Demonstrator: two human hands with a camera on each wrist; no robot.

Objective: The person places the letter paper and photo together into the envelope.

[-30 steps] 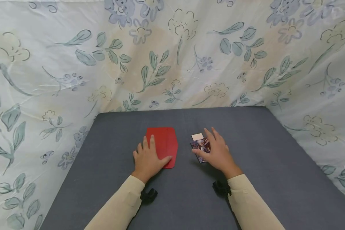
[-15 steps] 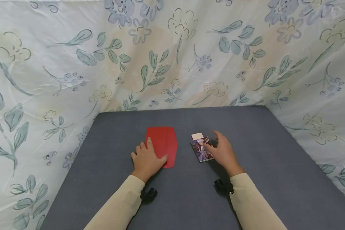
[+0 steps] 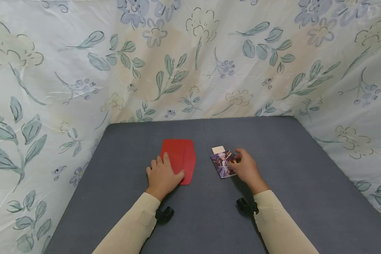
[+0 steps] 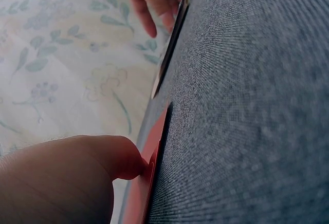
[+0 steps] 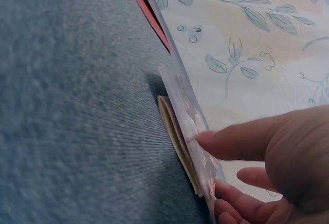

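1. The left hand rests with extended fingers, thumb apart, on the red envelope, which has one straight fold line and a tapered right side.
2. The right hand pinches the right side of the picture card.
3. This card, right of the envelope, is dark purple with a pale figure.
4. A cream piece shows beyond its far edge.

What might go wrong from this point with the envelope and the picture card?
The pale piece juts out past the far edge of the picture card; if the right hand lifts only the card, that piece may slip or be left behind. The left hand rests on the red envelope, so a hard push could crease or shift it.
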